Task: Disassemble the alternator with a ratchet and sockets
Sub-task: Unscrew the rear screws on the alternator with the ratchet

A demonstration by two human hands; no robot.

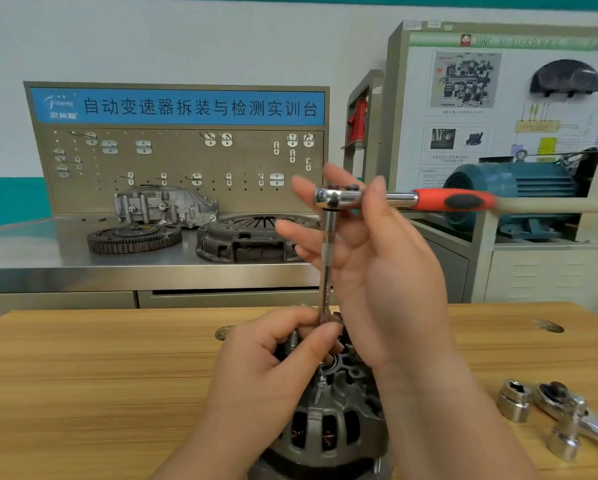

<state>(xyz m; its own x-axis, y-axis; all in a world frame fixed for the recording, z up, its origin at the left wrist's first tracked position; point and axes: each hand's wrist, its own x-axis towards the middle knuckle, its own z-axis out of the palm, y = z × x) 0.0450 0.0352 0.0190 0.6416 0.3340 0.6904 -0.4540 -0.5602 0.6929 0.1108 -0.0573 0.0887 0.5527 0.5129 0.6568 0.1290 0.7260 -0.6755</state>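
1. Holding the long extension bar (pixel 326 265) upright over the alternator (pixel 328 427), the person works with both hands. The alternator itself stands on the wooden counter (pixel 100 375), close to the person.
2. The left grip (pixel 266 372), just above the top of the alternator, is clenched around the lower end of the bar. I judge that this guides the tip onto a fastener and stops it from slipping off.
3. The right grip (pixel 380 258), high above the alternator, pinches the head of the ratchet (pixel 453 199) between thumb and fingers, with the other fingers spread. The red handle points to the right and nobody holds it. Holding the head instead of the handle probably keeps the bar vertical while it is being seated.
4. Whether a socket sits on the end of the bar, I cannot tell, because the left fingers cover it.
5. Counting: one alternator, one extension bar and two ratchets. The second ratchet (pixel 567 407) lies on the counter to the right of the alternator. Beside it there are two loose sockets, one (pixel 513 405) nearer to the alternator and one (pixel 564 445) further right.
6. The alternator housing looks whole, so most of the disassembly is not yet done.
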